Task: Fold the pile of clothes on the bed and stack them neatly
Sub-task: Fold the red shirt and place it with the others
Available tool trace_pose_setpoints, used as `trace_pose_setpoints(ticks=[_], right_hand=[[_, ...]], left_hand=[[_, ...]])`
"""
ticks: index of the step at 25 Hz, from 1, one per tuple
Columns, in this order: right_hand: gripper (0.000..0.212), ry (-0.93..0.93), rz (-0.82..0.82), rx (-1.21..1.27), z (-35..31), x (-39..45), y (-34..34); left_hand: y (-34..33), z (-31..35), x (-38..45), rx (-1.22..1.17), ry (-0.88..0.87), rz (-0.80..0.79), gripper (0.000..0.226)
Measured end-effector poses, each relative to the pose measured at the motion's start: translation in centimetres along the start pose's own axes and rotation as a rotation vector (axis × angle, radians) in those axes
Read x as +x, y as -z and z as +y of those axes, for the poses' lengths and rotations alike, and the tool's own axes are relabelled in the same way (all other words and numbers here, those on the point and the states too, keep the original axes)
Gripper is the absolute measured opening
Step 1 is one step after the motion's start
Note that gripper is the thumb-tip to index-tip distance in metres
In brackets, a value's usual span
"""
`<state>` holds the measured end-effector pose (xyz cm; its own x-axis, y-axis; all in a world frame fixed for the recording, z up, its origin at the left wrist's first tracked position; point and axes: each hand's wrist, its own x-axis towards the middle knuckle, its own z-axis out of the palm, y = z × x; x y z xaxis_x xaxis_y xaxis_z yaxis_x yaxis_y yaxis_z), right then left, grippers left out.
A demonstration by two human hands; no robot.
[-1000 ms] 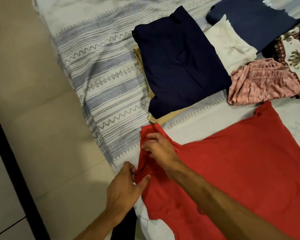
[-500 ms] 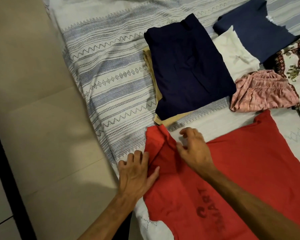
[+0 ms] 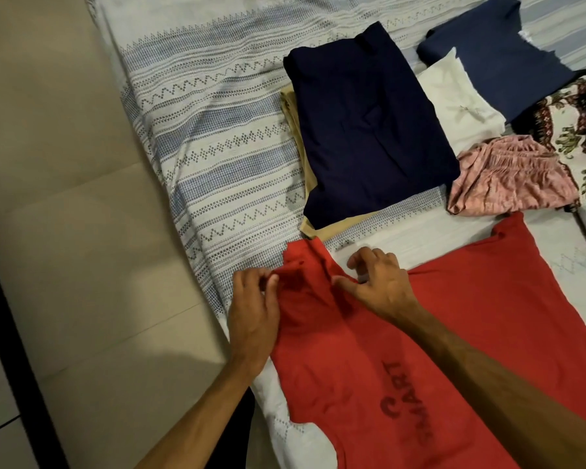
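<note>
The red shirt (image 3: pixel 454 333) is spread flat at the bed's (image 3: pixel 217 147) near edge, toward 5 o'clock. Its sleeve is pinched by the left hand (image 3: pixel 252 319) and by the right hand (image 3: pixel 379 286). Bare bedspread lies open at 10 o'clock. One two-piece folded stack (image 3: pixel 369 130) sits at 12 o'clock; four loose garments are counted at 2 o'clock.

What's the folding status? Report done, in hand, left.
Done: a folded navy garment sits on a tan one, with folded white and blue pieces beside them. In hand: the left hand and right hand grip the spread red shirt. Left: the crumpled pink piece and patterned cloth.
</note>
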<state>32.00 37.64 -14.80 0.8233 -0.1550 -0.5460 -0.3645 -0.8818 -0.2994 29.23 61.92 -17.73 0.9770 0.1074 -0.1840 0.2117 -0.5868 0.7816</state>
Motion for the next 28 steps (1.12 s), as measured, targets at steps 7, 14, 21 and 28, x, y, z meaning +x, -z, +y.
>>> trace_pose_setpoints(ticks=[7, 14, 21, 28], right_hand=[[0.022, 0.037, 0.080, 0.002, -4.3, 1.5, -1.4], [0.036, 0.087, 0.276, -0.126, -2.0, -1.1, -0.6], [0.046, -0.143, 0.425, -0.061, 10.1, -15.8, -5.6], [0.066, -0.373, 0.135, 0.179, 22.3, -34.2, -17.1]], left_hand=[[1.1, -1.5, 0.3, -0.062, 0.156, 0.113, 0.011], [2.5, -1.3, -0.9, -0.075, 0.249, 0.081, 0.009], [1.8, -1.7, -18.2, -0.176, 0.356, -0.274, 0.019], [-3.6, -0.3, -35.8, -0.186, 0.511, -0.229, 0.023]])
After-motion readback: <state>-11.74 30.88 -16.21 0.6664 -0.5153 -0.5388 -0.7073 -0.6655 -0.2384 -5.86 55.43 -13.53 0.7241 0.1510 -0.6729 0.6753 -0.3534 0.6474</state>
